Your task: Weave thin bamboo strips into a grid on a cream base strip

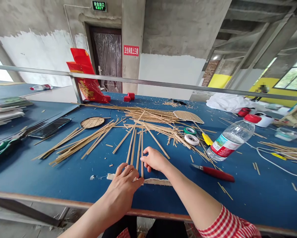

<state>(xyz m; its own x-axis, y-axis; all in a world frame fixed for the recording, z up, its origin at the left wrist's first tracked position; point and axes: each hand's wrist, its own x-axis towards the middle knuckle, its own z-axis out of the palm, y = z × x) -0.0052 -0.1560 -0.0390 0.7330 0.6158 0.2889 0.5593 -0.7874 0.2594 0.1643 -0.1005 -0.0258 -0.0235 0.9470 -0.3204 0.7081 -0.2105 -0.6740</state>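
Several thin bamboo strips [134, 145] lie side by side on the blue table [64, 175], pointing away from me. Their near ends rest on a whitish tape strip [155, 181] laid crosswise. My left hand [125, 183] presses flat on the strips' near ends, over the tape. Just to the right, my right hand [154, 159] pinches the rightmost strip with fingertips. A big loose heap of bamboo strips [153, 119] lies farther back.
A red-handled knife [216, 173] and a tipped plastic water bottle [231, 137] lie to the right. Tape rolls [191, 138], a yellow cutter [207, 138], two woven bamboo discs [92, 122], a phone [50, 127], pliers [4, 145] and a metal rail [148, 82] are around.
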